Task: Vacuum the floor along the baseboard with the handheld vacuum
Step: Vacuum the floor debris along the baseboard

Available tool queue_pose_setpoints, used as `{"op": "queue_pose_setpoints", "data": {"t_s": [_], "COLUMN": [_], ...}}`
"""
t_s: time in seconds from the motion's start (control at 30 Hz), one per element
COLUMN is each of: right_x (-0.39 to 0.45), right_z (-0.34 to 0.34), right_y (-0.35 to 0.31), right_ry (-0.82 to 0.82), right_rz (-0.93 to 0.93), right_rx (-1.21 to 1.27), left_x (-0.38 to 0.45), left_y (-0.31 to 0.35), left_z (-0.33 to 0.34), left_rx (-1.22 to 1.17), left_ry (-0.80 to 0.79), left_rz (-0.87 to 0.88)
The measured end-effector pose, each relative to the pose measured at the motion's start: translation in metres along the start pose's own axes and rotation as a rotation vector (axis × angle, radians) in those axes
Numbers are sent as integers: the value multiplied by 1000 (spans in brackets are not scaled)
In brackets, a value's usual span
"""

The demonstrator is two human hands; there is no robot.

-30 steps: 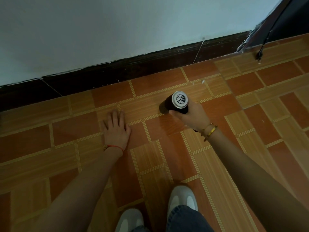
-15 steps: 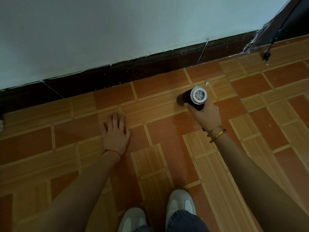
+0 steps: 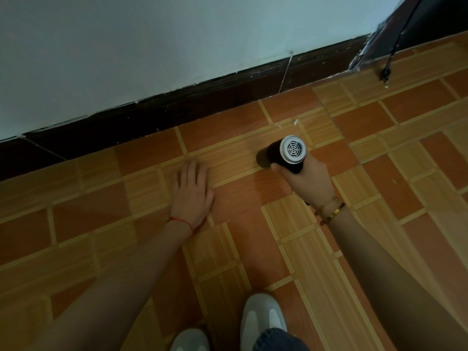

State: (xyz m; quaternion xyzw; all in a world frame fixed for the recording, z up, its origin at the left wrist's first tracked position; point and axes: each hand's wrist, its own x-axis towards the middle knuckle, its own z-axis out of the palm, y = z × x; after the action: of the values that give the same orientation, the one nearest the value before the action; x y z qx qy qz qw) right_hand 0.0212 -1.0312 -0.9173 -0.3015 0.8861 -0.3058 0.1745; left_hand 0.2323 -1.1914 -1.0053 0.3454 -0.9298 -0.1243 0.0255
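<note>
Resting flat on the tiled floor (image 3: 101, 203): left hand (image 3: 193, 191), fingers extended and together, palm down, holding nothing; red string at wrist. Baseboard (image 3: 177, 110): dark strip beyond, below pale wall. Handheld vacuum (image 3: 285, 154): black cylinder, grey grilled end facing up, gripped from below by right hand (image 3: 307, 182); fingers closed around its body, nozzle end toward the floor, near baseboard.

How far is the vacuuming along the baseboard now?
Done: cannot tell. In hand: the right hand grips the handheld vacuum low over the floor; the left hand rests flat. Left: white crumbs ahead, near the baseboard.
</note>
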Motion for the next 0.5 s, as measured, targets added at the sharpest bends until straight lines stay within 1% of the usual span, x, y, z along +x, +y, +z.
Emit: {"op": "queue_pose_setpoints", "data": {"t_s": [0.1, 0.2, 0.37, 0.5], "right_x": [5, 15, 37, 61], "right_z": [-5, -13, -20, -24], "right_y": [6, 15, 25, 29], "right_ry": [124, 190, 232, 280], "right_rz": [77, 140, 173, 235], "right_rx": [-32, -68, -32, -13], "left_x": [19, 38, 62, 67], "left_y": [25, 40, 52, 55], "left_z": [2, 6, 15, 24], "left_rx": [-36, -39, -18, 10], "left_ry": [-36, -64, -69, -76], "left_rz": [64, 104, 126, 127]}}
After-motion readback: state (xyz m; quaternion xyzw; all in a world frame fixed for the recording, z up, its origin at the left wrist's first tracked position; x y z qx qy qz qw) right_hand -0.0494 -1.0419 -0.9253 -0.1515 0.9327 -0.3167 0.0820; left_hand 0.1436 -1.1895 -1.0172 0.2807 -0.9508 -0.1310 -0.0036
